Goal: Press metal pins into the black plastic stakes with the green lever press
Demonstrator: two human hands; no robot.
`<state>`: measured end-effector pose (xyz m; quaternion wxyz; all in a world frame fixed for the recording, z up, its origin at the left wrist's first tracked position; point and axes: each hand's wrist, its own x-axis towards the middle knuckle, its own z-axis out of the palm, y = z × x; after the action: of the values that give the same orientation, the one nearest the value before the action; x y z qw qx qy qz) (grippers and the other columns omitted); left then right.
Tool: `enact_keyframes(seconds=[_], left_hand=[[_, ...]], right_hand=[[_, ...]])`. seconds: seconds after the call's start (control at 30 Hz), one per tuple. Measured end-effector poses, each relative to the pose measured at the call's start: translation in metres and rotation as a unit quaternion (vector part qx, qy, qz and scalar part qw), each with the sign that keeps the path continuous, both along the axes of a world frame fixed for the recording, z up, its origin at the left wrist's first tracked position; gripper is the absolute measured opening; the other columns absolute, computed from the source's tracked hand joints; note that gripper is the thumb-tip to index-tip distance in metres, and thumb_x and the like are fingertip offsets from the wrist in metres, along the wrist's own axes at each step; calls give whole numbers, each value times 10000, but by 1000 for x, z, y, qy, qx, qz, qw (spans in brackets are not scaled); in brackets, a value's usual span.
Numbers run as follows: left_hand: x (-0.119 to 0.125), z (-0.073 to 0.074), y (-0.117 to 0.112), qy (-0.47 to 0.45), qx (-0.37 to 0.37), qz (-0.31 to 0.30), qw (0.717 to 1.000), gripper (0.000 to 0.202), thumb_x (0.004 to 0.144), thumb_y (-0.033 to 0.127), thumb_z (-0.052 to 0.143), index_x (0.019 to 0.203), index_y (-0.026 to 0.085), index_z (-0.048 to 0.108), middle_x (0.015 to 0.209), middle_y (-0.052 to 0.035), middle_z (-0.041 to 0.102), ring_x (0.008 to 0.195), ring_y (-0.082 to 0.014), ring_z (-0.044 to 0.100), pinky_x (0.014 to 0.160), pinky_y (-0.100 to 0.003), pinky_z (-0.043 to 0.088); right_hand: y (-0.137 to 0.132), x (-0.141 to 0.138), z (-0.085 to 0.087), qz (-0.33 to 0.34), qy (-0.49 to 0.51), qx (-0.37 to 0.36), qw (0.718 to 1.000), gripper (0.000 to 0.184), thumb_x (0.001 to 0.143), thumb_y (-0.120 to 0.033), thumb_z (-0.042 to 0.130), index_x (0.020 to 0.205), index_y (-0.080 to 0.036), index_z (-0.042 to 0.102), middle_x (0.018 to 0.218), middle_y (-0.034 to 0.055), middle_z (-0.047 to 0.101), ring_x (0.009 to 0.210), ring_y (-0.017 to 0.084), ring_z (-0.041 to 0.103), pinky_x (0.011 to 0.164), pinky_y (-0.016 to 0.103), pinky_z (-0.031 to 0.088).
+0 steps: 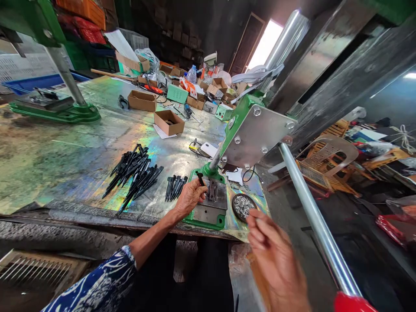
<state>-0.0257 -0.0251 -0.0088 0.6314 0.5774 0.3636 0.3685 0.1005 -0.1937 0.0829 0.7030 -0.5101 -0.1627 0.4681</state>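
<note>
Black stakes (133, 171) lie in a loose heap on the worktable (65, 160), leftmost; done or waiting, I can't tell. Next along, a smaller, neater row of stakes (175, 188), just beside the green press base (209, 224); perhaps a counted-off batch. Left hand (190, 198) grasps a single stake (200, 177) over the base; I judge this one mid-work. Right of the base, a dark dish (237, 215) with plenty of small metal pieces (242, 203). Right hand (276, 260) near it, fingertips drawn together; can't tell whether they pinch a piece. Far right, lever (316, 221), neither hand on it.
</note>
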Motion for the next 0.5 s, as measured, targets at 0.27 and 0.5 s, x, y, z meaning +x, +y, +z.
enact_keyframes(seconds=[0.27, 0.5], left_hand=[[16, -9, 15, 63, 75, -1, 995, 129, 729, 315, 510, 746, 189, 529, 481, 56, 516, 433, -107, 493, 463, -207, 408], [19, -4, 17, 76, 64, 0, 995, 152, 715, 337, 514, 739, 188, 534, 493, 51, 515, 446, -110, 501, 456, -204, 409]], right_hand=[[-62, 60, 53, -66, -168, -72, 981, 481, 591, -407, 768, 1024, -206, 706, 869, 134, 639, 602, 218, 574, 452, 294, 500], [-53, 30, 64, -18, -230, -54, 972, 343, 742, -445, 651, 1022, -252, 692, 700, 107, 608, 436, 168, 501, 362, 288, 376]])
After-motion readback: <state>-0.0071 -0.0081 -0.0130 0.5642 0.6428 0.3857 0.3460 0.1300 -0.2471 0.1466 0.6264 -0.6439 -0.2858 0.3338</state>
